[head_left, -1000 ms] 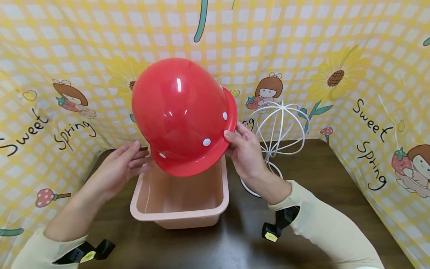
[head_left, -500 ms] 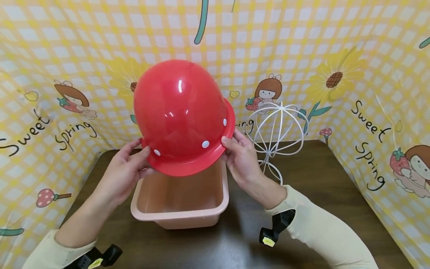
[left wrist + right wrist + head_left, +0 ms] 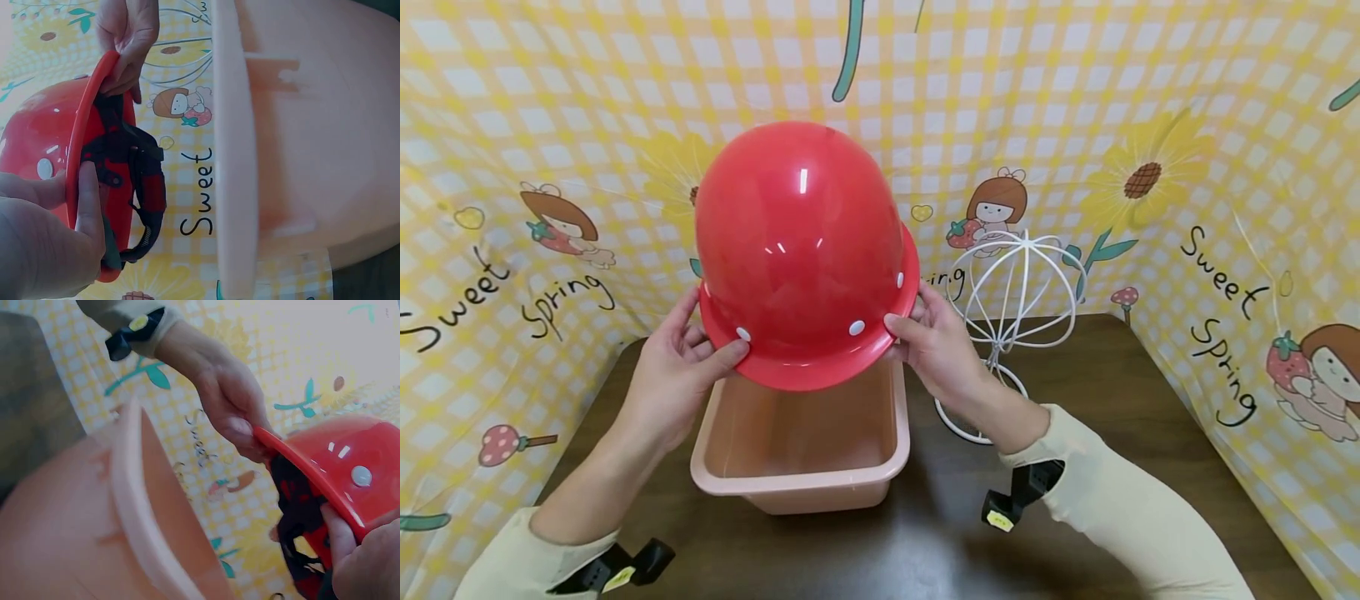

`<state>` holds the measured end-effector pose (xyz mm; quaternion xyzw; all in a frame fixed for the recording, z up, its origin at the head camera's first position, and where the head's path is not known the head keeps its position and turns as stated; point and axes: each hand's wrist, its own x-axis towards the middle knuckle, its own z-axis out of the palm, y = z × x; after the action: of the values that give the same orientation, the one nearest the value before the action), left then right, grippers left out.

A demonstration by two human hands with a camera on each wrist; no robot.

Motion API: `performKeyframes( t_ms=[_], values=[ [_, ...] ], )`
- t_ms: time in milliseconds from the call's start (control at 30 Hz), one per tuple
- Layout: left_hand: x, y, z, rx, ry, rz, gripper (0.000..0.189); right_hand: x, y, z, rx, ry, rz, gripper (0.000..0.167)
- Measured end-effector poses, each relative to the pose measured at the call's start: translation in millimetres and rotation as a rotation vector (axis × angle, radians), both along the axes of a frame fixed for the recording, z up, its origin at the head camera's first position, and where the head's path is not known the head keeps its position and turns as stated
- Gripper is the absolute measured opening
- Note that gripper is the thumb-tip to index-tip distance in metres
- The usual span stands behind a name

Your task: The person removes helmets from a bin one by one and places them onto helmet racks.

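A red hard hat (image 3: 797,242) with white round studs is held up in the air, dome upward and brim toward me. My left hand (image 3: 673,367) grips the brim at its left, thumb on top and fingers underneath. At the right side of the brim, my right hand (image 3: 943,346) pinches it the same way. Black straps of the inner harness (image 3: 147,175) show under the shell in the left wrist view. Below the hat stands a pink plastic bin (image 3: 801,482), its back part hidden by the hat.
A white wire stand (image 3: 1026,292) with a round cage top stands right of the bin, partly behind my right hand. Everything rests on a dark wooden table (image 3: 1097,433). A yellow checked cloth (image 3: 940,75) rises around the back and sides.
My left hand has moved in from beside the hard hat and taken hold of its brim. The hat has turned slightly more upright. The right hand keeps its grip.
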<state>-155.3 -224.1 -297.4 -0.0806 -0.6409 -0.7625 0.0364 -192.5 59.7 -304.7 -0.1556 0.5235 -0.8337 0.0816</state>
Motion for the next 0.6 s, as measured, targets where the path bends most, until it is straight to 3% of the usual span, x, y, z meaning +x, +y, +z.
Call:
performKeyframes(
  t_ms=[233, 400, 600],
  values=[
    [3.3, 0.5, 1.8, -0.053, -0.007, -0.016, 0.090, -6.8, 9, 11.9, 0.152, 0.014, 0.054, 0.091],
    [7.5, -0.3, 4.6, -0.083, -0.001, -0.017, 0.086, -9.7, 15, 16.7, 0.232, 0.011, 0.123, 0.091],
    [10.3, 2.7, 6.9, -0.076, -0.015, -0.039, 0.084, -10.4, 17, 21.8, 0.304, -0.008, 0.116, 0.092]
  ],
)
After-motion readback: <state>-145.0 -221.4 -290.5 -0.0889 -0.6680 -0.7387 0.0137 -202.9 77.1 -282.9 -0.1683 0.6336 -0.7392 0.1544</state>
